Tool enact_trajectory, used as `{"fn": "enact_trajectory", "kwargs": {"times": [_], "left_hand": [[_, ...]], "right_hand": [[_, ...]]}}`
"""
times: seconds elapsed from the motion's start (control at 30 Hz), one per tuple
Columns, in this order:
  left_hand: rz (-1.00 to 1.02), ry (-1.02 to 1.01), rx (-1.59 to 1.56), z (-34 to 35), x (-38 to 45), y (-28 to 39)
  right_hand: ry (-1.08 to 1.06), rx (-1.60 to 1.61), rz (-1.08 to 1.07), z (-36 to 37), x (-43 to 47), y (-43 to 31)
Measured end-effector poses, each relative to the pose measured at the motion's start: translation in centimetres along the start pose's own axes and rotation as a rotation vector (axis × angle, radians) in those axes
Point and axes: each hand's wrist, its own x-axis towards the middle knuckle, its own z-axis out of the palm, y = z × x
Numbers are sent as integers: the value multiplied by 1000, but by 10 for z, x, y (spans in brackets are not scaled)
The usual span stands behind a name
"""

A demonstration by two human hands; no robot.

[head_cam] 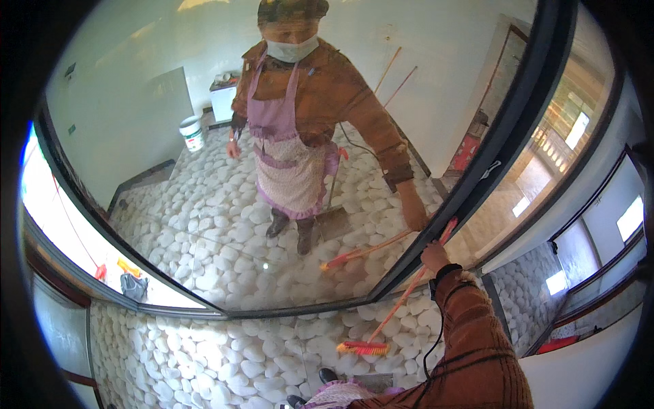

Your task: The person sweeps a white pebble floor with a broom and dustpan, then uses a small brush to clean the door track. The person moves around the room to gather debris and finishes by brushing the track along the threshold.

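My right hand (435, 256) is closed around the pole of a broom with a red head and yellow bristles (364, 348), right beside the dark frame (409, 266) of a glass sliding door. The broom slants down and its bristles rest on the pebble-patterned floor. A cable hangs from my right wrist. My left hand is out of view itself; it shows only as a reflection in the glass pane (225, 276), hanging at the side. Part of a dustpan (375, 381) lies by my boots and apron, at the bottom of the view.
The door handle (491, 169) sits on the dark frame above my right hand. Beyond the opening at left, a dark bag (134, 286) stands on the bright floor. A white wall (577, 376) rises at lower right. The glass reflects a white bucket and a small cabinet.
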Motion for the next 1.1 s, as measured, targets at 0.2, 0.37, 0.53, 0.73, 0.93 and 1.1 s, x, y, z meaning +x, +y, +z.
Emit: {"fn": "enact_trajectory", "kwargs": {"times": [0.2,0.37,0.53,0.73,0.93,1.1], "left_hand": [[-52,-1,-74,9,-2,-35],[-74,-8,-104,25,-5,-52],[-100,2,-148,30,-14,-64],[-136,32,-190,32,-22,-76],[-197,74,-254,29,-39,-110],[-260,119,-327,24,-59,-165]], "right_hand": [[-319,-63,98,3,-9,-7],[-194,-148,65,-12,-25,4],[-132,-130,17,-8,-41,23],[-115,-167,-28,13,-42,29],[-131,-127,25,13,-40,28],[31,-73,-30,34,-32,31]]}}
